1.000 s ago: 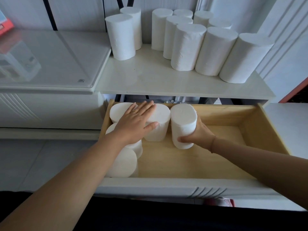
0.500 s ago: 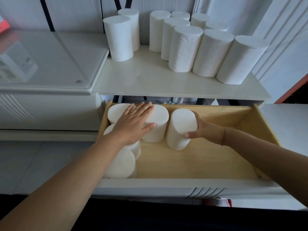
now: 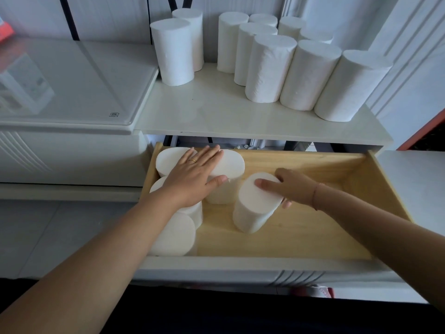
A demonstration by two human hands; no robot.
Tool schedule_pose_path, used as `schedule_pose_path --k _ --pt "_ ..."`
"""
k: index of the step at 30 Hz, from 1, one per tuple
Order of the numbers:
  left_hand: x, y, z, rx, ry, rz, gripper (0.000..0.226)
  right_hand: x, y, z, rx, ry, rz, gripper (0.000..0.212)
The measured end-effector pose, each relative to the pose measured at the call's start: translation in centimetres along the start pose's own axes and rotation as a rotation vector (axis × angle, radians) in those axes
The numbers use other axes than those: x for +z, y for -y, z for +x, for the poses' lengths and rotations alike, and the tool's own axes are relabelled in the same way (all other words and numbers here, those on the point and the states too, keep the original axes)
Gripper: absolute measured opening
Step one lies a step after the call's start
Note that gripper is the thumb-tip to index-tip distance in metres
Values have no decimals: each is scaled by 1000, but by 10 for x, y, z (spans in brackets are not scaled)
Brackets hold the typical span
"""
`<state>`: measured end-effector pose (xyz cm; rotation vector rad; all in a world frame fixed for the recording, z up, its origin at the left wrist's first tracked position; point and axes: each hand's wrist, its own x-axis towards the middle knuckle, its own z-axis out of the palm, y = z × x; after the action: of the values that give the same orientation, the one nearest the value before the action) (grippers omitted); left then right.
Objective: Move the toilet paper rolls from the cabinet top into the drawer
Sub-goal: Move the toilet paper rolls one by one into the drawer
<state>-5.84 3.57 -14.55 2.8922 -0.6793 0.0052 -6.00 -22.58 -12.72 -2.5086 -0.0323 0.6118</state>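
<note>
Several white toilet paper rolls (image 3: 267,68) stand upright on the white cabinet top (image 3: 216,114). Below it the wooden drawer (image 3: 308,227) is pulled out. Several rolls stand packed at the drawer's left side. My left hand (image 3: 195,177) lies flat, fingers spread, on top of the rolls there, touching a back roll (image 3: 231,162). My right hand (image 3: 289,186) grips one roll (image 3: 252,206) by its upper end; this roll is tilted, standing on the drawer floor just right of the packed group.
A glass-topped white unit (image 3: 72,92) adjoins the cabinet on the left. The right half of the drawer floor is bare wood. A grooved white wall panel (image 3: 409,56) rises at the right. The drawer's white front panel (image 3: 240,268) faces me.
My right hand has brought its roll lower and toward the drawer's front, and tipped it over, with the thumb now on its top face. My left hand stays on the packed rolls.
</note>
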Motion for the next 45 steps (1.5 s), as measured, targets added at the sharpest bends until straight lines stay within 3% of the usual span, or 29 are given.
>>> schedule_pose_path --k 4,12,18,23,29,37,42,45 --pt "-1 -1 0 -5 6 -18 65 18 9 -17 168 166 238 74" --pt "-5 0 -1 -25 50 -43 63 32 21 -33 339 403 853 56" --pt "-8 1 -3 -18 64 -95 62 45 33 -33 420 385 1184 52" --pt "-8 0 -3 -18 65 -81 61 50 39 -29 397 368 1181 49" --pt "-6 0 -3 -26 58 -49 63 56 47 -30 311 383 1122 25" --pt "-4 -1 -4 -28 45 -22 65 58 44 -24 204 390 1074 45" --pt "-4 -2 -5 -4 26 -14 64 61 42 -22 155 381 1036 42" --pt "-4 -3 -5 -10 40 -1 63 59 43 -22 130 375 878 47"
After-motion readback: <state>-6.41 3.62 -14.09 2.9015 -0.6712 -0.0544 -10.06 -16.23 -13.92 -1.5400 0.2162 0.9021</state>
